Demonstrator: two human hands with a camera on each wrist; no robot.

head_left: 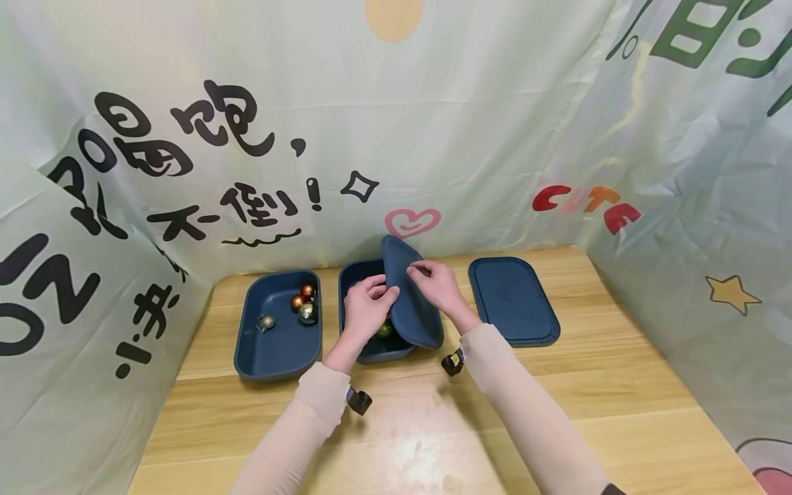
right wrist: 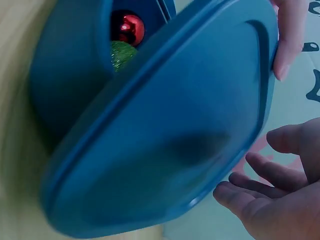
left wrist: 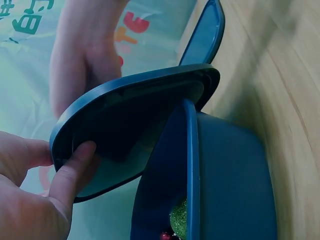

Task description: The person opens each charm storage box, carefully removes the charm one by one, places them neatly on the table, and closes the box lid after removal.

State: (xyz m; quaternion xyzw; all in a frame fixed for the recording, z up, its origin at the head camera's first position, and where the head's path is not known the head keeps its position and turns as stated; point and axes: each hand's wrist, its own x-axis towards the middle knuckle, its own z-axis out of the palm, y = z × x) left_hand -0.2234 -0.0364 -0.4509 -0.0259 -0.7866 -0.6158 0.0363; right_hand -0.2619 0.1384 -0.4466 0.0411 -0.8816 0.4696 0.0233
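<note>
A dark blue lid (head_left: 416,309) stands tilted over the middle blue box (head_left: 377,357), its lower part resting by the box's right rim. My left hand (head_left: 366,308) pinches the lid's left edge, the thumb on its underside in the left wrist view. On the far side my right hand (head_left: 436,283) has its fingers loosely bent beside the lid's edge; a narrow gap shows in the right wrist view. Inside the box are a glittery green ball (left wrist: 179,218) and a shiny red ball (right wrist: 131,29); the lid and my left hand hide the rest.
To the left stands another open blue box (head_left: 272,347) with several copper and silvery balls, among them a silver ball (head_left: 265,322). A second blue lid (head_left: 513,299) lies flat on the wooden table (head_left: 594,385) at right. A printed cloth (head_left: 482,151) hangs behind.
</note>
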